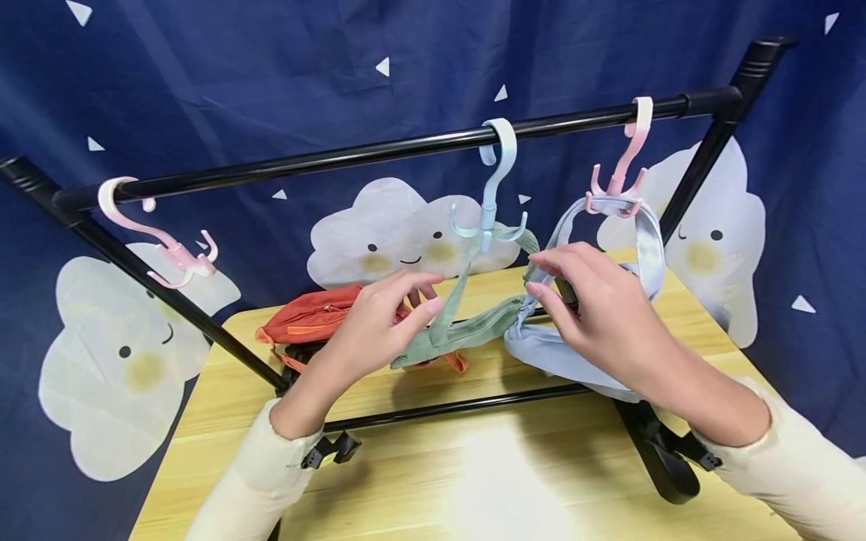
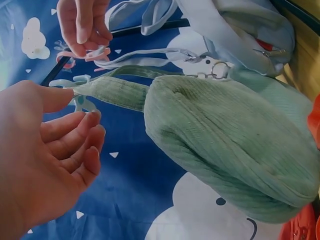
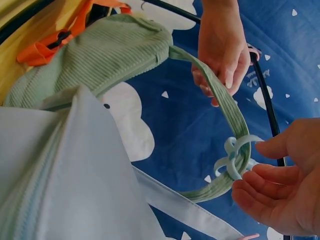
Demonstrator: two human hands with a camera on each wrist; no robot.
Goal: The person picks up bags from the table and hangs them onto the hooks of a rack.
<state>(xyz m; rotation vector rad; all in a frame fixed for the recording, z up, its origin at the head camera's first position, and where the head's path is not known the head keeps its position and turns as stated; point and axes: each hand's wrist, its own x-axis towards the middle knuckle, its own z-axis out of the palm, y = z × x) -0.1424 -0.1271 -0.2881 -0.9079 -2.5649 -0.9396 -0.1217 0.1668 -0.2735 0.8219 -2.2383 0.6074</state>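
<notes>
A green corduroy bag (image 1: 467,334) hangs by its strap (image 3: 227,102) from a light blue hook (image 1: 489,214) on the rack's bar. My left hand (image 1: 389,319) is beside that strap on the left, thumb and fingers apart and holding nothing; the left wrist view shows its fingers loosely bent (image 2: 75,145). On the other side, my right hand (image 1: 598,308) has its thumb and fingers parted near the green strap, in front of the light blue bag (image 1: 561,353). Whether its fingertips touch a strap, I cannot tell. The light blue bag hangs from a pink hook (image 1: 617,184).
An orange-red bag (image 1: 311,312) lies on the wooden table (image 1: 419,458) at the back left. Another pink hook (image 1: 179,255) hangs at the left of the black bar (image 1: 352,155). A lower black bar (image 1: 460,404) crosses the table. Behind is a blue curtain (image 1: 257,68) with clouds.
</notes>
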